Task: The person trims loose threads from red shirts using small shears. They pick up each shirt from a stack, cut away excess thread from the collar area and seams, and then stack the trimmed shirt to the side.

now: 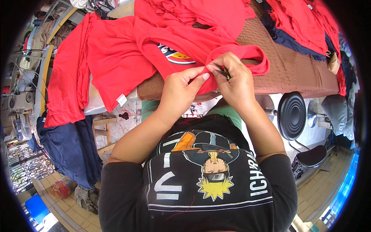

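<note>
A red shirt (116,58) with a round printed badge on its front lies across the table before me. My left hand (181,89) is closed, its thumb and forefinger pinching the edge of the red cloth. Just right of it, my right hand (236,79) pinches the same edge, the fingertips of both hands close together. Tucked in the right palm are small dark thread snips (223,71) with a yellow-green bit, partly hidden by the fingers. The shirt's ribbed band (261,58) loops beyond my right hand.
More red garments (201,11) are heaped at the back of the brown-covered table (278,73). Red and navy clothes (297,25) lie at the far right. Navy cloth (69,143) hangs at the left. A black round stool (292,116) stands at the right, below the table edge.
</note>
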`<state>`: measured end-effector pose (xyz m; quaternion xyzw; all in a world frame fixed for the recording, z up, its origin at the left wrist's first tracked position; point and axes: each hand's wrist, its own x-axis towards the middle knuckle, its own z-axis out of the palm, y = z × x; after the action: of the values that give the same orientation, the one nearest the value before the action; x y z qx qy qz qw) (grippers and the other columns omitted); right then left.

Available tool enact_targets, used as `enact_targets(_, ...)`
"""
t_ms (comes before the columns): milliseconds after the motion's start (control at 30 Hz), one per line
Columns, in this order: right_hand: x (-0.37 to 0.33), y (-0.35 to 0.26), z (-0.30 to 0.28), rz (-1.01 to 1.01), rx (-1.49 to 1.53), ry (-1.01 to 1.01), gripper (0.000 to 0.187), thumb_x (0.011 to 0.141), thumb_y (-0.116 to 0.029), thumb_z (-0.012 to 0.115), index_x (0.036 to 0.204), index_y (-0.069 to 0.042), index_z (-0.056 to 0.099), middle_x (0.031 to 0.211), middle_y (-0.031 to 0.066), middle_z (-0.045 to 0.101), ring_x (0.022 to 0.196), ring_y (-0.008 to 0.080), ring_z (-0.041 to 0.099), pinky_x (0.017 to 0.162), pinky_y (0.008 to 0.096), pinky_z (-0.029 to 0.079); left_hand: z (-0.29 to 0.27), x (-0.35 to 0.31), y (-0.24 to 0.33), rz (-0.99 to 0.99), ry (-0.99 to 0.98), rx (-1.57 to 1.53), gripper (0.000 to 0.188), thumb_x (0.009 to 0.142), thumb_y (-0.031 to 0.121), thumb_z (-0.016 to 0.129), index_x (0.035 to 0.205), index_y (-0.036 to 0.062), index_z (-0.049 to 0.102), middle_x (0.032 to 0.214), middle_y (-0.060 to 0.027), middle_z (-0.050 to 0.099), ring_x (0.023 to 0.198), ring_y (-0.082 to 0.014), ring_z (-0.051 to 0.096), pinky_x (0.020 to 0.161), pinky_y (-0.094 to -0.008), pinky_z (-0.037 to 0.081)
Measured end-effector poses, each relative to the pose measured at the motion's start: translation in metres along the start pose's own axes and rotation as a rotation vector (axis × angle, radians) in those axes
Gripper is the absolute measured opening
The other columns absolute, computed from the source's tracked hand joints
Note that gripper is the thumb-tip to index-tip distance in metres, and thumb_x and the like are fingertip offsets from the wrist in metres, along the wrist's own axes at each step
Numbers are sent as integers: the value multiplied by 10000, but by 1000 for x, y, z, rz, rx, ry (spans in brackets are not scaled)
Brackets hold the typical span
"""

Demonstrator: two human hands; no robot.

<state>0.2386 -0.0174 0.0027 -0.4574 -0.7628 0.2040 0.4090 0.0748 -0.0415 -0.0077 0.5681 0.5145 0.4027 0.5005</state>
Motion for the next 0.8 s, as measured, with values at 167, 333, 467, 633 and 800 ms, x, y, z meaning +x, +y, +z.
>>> enact_targets(167, 1, 2, -13, 114, 467, -147, 89, 837, -16, 665, 907, -18, 610, 801, 65, 600, 732, 141, 588, 667, 268, 466, -6, 7, -2, 19, -42, -317, 267, 925, 127, 632, 1130, -45, 647, 1017, -46, 683, 909, -61, 589, 818, -223, 483)
enact_targets(333, 5, -13, -55, 106, 353, -551, 213, 822, -165, 733, 929, -23, 617, 765, 40, 580, 707, 109, 544, 622, 251, 450, -16, 7, -1, -70, -48, -510, 232, 924, 136, 638, 1080, -34, 660, 988, -44, 681, 876, -69, 606, 799, -225, 497)
enact_targets(467, 3, -15, -52, -61, 6, -243, 323, 776, -219, 760, 988, -26, 613, 937, 117, 608, 790, 243, 638, 678, 344, 519, -17, 8, -1, -61, -69, -507, 237, 923, 138, 640, 1084, -36, 655, 998, -43, 677, 889, -69, 605, 803, -230, 498)
enact_targets(633, 10, -10, -55, -253, -81, -169, 285, 742, -104, 709, 1018, -79, 639, 963, 76, 608, 918, 270, 613, 757, 362, 480, -18, 5, 4, -23, -92, -427, 261, 918, 152, 651, 1097, -38, 655, 995, -36, 675, 895, -64, 595, 813, -226, 493)
enact_targets(800, 13, -9, -52, -359, -211, -160, 303, 715, -109, 712, 1014, -113, 665, 931, 32, 606, 897, 222, 590, 776, 339, 383, -18, 3, 8, 3, -121, -364, 261, 918, 148, 649, 1102, -36, 660, 990, -28, 675, 896, -59, 585, 817, -221, 488)
